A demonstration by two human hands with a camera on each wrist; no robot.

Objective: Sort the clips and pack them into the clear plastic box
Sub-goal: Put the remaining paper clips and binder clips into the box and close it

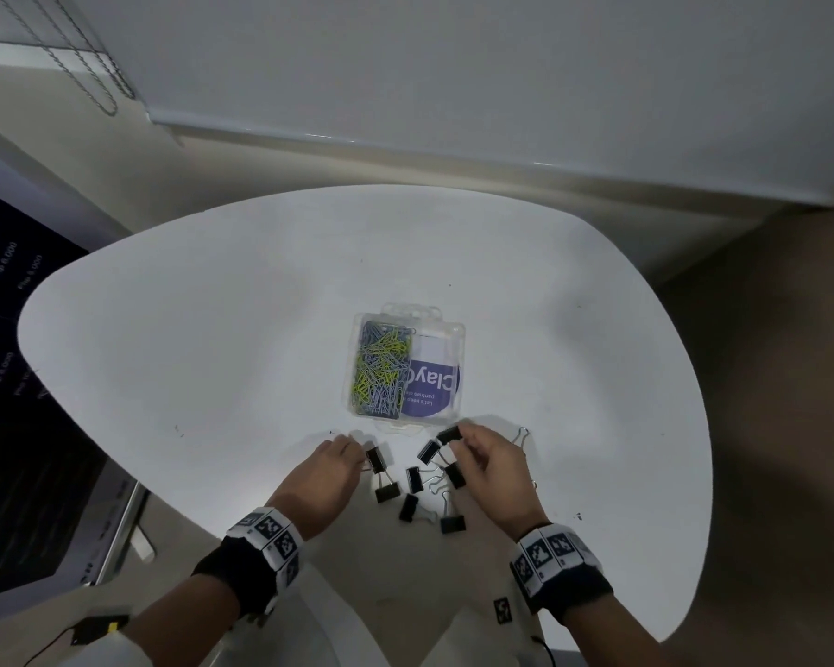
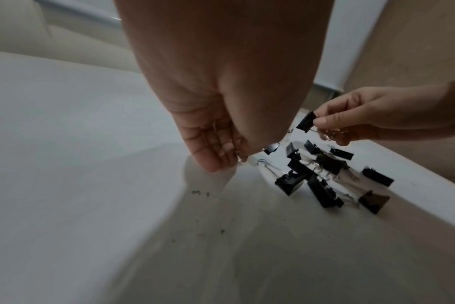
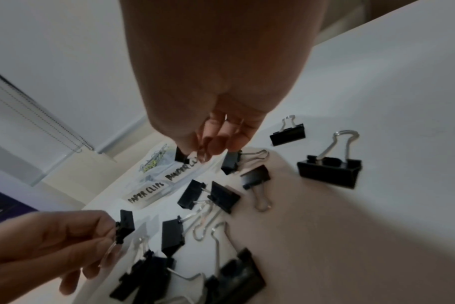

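The clear plastic box [image 1: 456, 329] lies open in the middle of the white table [image 1: 213, 353]. Yellow and grey paper clips [image 1: 380, 368] fill its left compartment; the right one shows a purple card [image 1: 434, 387]. Handwritten labels [image 3: 146, 194] mark the front wall. Several black binder clips [image 1: 412, 479] are scattered in front of the box, between my hands. My left hand [image 1: 359, 457] pinches one binder clip [image 1: 374, 458] by its wire handles. My right hand [image 1: 456, 442] pinches another binder clip [image 1: 449, 434], lifted just off the table near the box's front edge.
One more binder clip [image 3: 287, 134] and a larger one [image 3: 329, 170] lie to the right of my right hand. A dark screen [image 1: 15, 426] stands off the table's left side. The wall and a window blind [image 1: 405, 65] are behind the table.
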